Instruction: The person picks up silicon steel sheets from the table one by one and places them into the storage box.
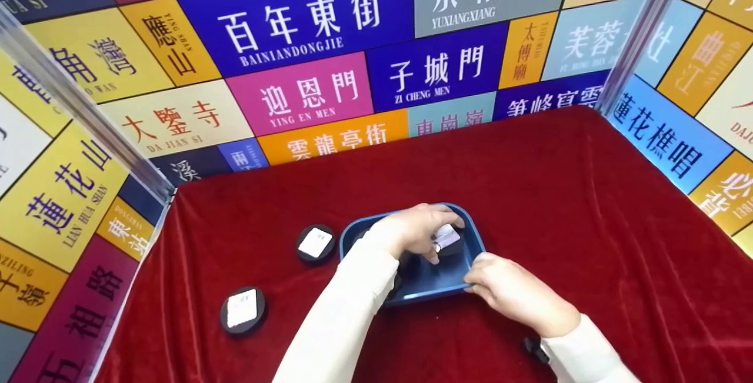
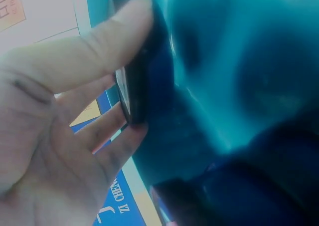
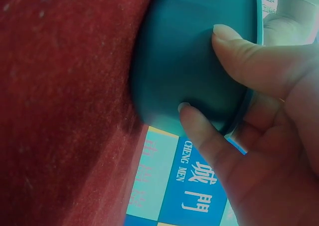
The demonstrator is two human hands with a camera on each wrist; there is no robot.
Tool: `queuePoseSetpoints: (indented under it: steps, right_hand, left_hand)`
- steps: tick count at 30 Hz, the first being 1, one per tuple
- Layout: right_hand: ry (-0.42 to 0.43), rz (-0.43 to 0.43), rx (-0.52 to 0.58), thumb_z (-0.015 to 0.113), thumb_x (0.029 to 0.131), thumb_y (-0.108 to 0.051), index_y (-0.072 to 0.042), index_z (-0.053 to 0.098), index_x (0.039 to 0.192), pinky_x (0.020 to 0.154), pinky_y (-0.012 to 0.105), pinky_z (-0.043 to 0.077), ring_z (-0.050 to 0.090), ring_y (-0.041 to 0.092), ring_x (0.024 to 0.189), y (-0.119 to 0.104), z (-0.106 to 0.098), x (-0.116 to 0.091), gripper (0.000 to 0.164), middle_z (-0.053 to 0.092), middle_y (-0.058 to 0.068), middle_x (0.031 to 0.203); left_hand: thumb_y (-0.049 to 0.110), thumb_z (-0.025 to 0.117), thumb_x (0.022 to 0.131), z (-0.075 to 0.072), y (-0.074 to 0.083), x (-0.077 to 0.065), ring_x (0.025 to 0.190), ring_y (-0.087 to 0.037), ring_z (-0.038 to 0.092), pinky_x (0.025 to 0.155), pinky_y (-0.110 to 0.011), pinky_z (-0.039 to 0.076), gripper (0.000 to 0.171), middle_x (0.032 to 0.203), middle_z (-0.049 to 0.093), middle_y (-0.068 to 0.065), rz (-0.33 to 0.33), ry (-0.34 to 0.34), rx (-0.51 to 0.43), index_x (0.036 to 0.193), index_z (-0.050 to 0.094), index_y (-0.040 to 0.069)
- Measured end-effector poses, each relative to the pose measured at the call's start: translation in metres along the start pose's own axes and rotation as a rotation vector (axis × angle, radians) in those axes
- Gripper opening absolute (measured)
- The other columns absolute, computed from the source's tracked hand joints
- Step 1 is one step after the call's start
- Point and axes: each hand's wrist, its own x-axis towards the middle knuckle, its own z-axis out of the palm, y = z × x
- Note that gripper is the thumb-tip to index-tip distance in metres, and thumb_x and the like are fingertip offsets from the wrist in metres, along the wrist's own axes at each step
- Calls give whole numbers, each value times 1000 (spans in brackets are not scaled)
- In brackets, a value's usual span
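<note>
A smooth blue tub (image 1: 432, 276) sat on soft red cloth (image 1: 529, 189)
Inside the tub, the left hand (image 1: 419, 228) pinched a black disc (image 1: 452, 247); the right hand (image 1: 515, 292) gripped the tub's side

Back wall (image 1: 388, 45): patchwork of coloured rectangles, each with large Chinese characters, many with romanised lettering beneath. Broad deep-blue panel (image 1: 306, 65) reads BAINIANDONGJIE; pink panel (image 1: 317, 71) below it, YING EN MEN; grey panel (image 1: 488, 24) to its right, YUXIANGXIANG. Left wall (image 1: 65, 153) and right wall (image 1: 706, 95) carry similar panels, yellow and purple at left, light blue and orange at right. Silvery left post (image 1: 88, 112) and right post (image 1: 641, 36) mark the corners. Red cloth (image 1: 541, 195) with a velvety pile covers the work surface, lightly creased toward the right. Lighting bright; panels glow vividly.
</note>
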Motion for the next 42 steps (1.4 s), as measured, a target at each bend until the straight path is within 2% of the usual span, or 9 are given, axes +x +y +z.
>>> queuePoseSetpoints:
  steps: [9, 18, 23, 34, 42]
  right_hand:
    - [15, -11, -2, 81, 77, -6, -17, 66, 70, 64, 23, 45, 51, 10, 70, 2, 0, 0, 20, 54, -6, 71]
    - [-7, 15, 9, 80, 81, -7, -17, 68, 71, 65, 23, 46, 51, 10, 70, 1, 2, 1, 18, 54, -5, 72]
    - [-6, 21, 7, 80, 80, -7, -17, 67, 71, 65, 23, 46, 52, 10, 70, 0, 2, 1, 19, 54, -6, 72]
    - [13, -9, -7, 82, 77, -7, -18, 64, 68, 65, 22, 44, 51, 9, 69, -1, 2, 1, 22, 52, -7, 70]
    - [15, -3, -8, 81, 78, -6, -18, 66, 69, 65, 22, 44, 51, 9, 70, 1, 1, 0, 21, 52, -6, 70]
  left_hand:
    - [13, 90, 73, 4, 0, 4, 131, -15, 53, 109, -25, 44, 79, 148, 53, 7, 26, -13, -6, 142, 55, 29]
    - [10, 90, 71, 4, -3, 6, 126, -14, 54, 105, -24, 46, 79, 145, 55, 8, -5, -17, 5, 139, 57, 30]
    - [9, 90, 71, 8, -2, 5, 123, -14, 55, 102, -27, 49, 77, 142, 57, 7, 6, -16, 35, 137, 58, 31]
    - [10, 91, 71, 23, -3, 8, 127, -12, 54, 106, -23, 45, 81, 142, 55, 8, 35, 0, 24, 139, 55, 31]
    - [14, 90, 73, 26, -3, 11, 133, -12, 50, 108, -23, 44, 83, 149, 51, 9, 14, -15, 9, 145, 52, 32]
